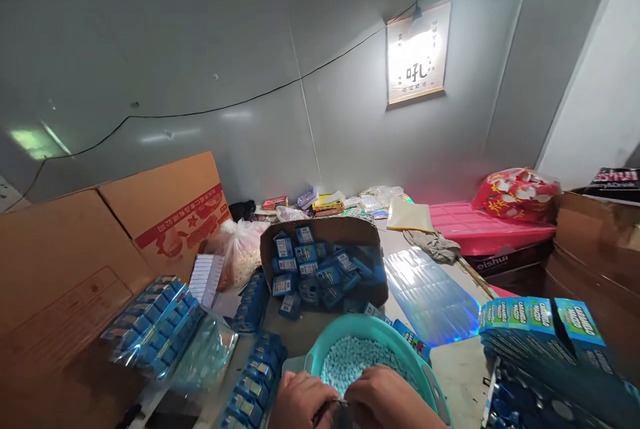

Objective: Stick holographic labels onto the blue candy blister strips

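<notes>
My left hand [303, 397] and my right hand [387, 394] meet at the bottom of the head view, over the near side of a teal basin [320, 336]. Light blue candy pellets [357, 356] fill the basin's floor. Fingers of both hands are closed in a pinch around something small and dark, mostly hidden beneath them; its kind cannot be made out. Left of my hands runs a row of small blue packs [253, 386]. Just behind the basin, a cardboard tray [345, 226] tilts toward me, holding many small blue boxes [306, 268].
Clear-wrapped blue packs [155, 322] lean by a large carton [185, 209] on the left. Flat printed blue cards [520, 316] stack at right, above a box of dark blue pieces [525, 402]. A shiny plastic sheet [430, 296] lies beyond the basin. A bag [240, 252] stands behind.
</notes>
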### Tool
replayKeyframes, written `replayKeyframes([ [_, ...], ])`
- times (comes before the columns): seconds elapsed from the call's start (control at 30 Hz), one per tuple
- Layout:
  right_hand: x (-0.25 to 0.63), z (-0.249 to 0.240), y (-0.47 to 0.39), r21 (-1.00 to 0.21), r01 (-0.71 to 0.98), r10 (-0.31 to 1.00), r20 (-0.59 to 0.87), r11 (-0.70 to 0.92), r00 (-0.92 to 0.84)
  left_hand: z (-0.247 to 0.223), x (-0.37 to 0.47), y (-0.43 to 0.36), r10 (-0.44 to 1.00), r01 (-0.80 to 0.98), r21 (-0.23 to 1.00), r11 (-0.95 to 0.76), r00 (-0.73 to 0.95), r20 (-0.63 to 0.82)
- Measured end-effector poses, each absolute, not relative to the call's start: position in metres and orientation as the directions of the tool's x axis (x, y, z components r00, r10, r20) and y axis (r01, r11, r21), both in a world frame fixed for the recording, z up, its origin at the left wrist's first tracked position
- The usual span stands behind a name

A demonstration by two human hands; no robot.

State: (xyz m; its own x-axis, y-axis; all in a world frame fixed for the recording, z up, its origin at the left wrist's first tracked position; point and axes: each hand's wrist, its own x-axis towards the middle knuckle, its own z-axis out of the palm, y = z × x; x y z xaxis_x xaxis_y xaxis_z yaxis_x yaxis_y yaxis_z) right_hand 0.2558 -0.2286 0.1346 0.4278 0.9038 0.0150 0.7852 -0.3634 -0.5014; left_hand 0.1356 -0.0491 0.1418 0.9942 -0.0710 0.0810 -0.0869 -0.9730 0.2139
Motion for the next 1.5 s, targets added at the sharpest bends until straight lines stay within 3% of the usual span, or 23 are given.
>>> replayKeyframes([
  [0.13,0.250,0.143,-0.235,-0.565,0.710,0.838,0.060,-0.420,0.543,0.153,0.141,-0.053,-0.134,-0.170,0.161,-0.972,0.969,0.210],
  [0.27,0.250,0.149,-0.240,-0.580,0.726,0.810,0.182,-0.370,0.558,0.159,0.150,-0.061,-0.324,-0.333,-0.065,-0.941,0.824,0.464],
  [0.37,0.251,0.156,-0.243,-0.622,0.700,0.794,0.199,-0.351,0.574,0.160,0.150,-0.067,-0.361,-0.265,-0.246,-0.933,0.694,0.623],
  [0.43,0.250,0.158,-0.245,-0.678,0.644,0.785,0.158,-0.356,0.600,0.160,0.146,-0.070,-0.376,-0.205,-0.325,-0.923,0.655,0.655],
  [0.5,0.248,0.152,-0.247,-0.731,0.583,0.760,0.138,-0.355,0.636,0.158,0.140,-0.073,-0.371,-0.179,-0.344,-0.922,0.664,0.649],
  [0.67,0.243,0.107,-0.252,-0.832,0.491,0.704,0.186,-0.258,0.685,0.130,0.134,-0.075,-0.255,-0.154,-0.203,-0.967,0.537,0.804],
  [0.8,0.252,0.083,-0.256,-0.889,0.440,0.641,0.267,-0.123,0.719,0.093,0.134,-0.070,-0.428,-0.193,-0.385,-0.903,0.502,0.752],
  [0.87,0.261,0.082,-0.259,-0.934,0.346,0.627,0.217,-0.090,0.748,0.076,0.130,-0.067,-0.422,-0.163,-0.392,-0.905,0.448,0.788],
  [0.97,0.276,0.079,-0.267,-0.987,0.148,0.683,0.062,-0.069,0.728,0.060,0.116,-0.059,-0.199,-0.043,-0.204,-0.978,0.485,0.852],
  [1.03,0.285,0.066,-0.272,-0.994,0.073,0.708,-0.005,-0.079,0.706,0.061,0.102,-0.049,0.162,0.123,0.113,-0.986,0.535,0.829],
  [1.1,0.293,0.041,-0.276,-0.990,0.064,0.692,-0.040,-0.124,0.721,0.070,0.088,-0.036,0.617,0.313,0.537,-0.783,0.496,0.611],
  [1.17,0.299,0.008,-0.279,-0.979,0.089,0.653,-0.054,-0.184,0.756,0.084,0.077,-0.020,0.868,0.383,0.817,-0.431,0.423,0.259],
  [1.23,0.300,-0.022,-0.279,-0.964,0.110,0.600,-0.059,-0.241,0.798,0.096,0.070,-0.002,0.900,0.361,0.918,-0.167,0.436,-0.008],
  [1.3,0.296,-0.044,-0.276,-0.939,0.156,0.520,-0.028,-0.305,0.854,0.101,0.065,0.016,0.859,0.324,0.946,-0.030,0.492,-0.141],
  [1.4,0.282,-0.049,-0.264,-0.840,0.416,0.487,0.217,-0.348,0.846,0.094,0.062,0.040,0.805,0.311,0.946,0.089,0.537,-0.252],
  [1.5,0.266,-0.029,-0.239,-0.646,0.671,0.528,0.450,-0.364,0.720,0.081,0.065,0.054,0.745,0.304,0.945,0.121,0.602,-0.288],
])
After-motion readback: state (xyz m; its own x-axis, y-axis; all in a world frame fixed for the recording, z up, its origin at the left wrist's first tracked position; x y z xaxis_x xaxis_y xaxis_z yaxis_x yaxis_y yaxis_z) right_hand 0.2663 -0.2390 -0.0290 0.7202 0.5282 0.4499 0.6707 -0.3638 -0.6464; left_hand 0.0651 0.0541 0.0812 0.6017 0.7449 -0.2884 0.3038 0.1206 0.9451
